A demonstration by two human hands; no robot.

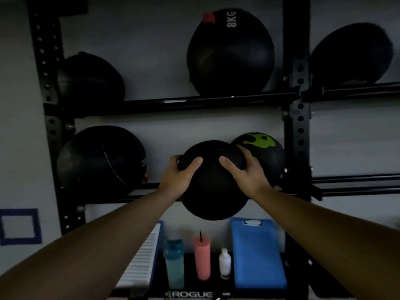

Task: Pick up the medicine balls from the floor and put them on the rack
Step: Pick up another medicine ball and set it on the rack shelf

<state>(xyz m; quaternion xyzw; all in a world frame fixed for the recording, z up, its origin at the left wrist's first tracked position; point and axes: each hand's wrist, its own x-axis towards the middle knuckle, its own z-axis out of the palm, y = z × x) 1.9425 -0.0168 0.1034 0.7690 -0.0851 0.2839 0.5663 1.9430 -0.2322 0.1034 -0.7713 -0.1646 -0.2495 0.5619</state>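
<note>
Both hands hold one black ball (213,187) at the middle of the rack's (296,118) lower shelf. The left hand (179,178) cups the ball's left side, thumb on the front and fingers wrapped round the far edge. The right hand (244,169) presses on the ball's upper right, thumb on the front and fingers spread over the top. Each grip is wide and flat against the ball, both arms stretched out forward.

The ball sits at the level of the lower shelf bars (350,185), its bottom hanging below them; whether it rests on the bars cannot be told. Just right of it, touching or nearly so, is a ball with a green mark (263,148). Left of it, apart, lies a larger black ball (101,161) on the same shelf.

Above the held ball, on the upper shelf, stands a big ball marked 8KG (230,53), with a smaller ball (91,76) to its left and another (351,55) to its right, past the upright.

Below the held ball stand a teal bottle (174,263), a pink bottle (202,258), a small white bottle (225,264) and a blue clipboard (258,254), leaning. A white ruled board (142,260) leans to the left of them.
</note>
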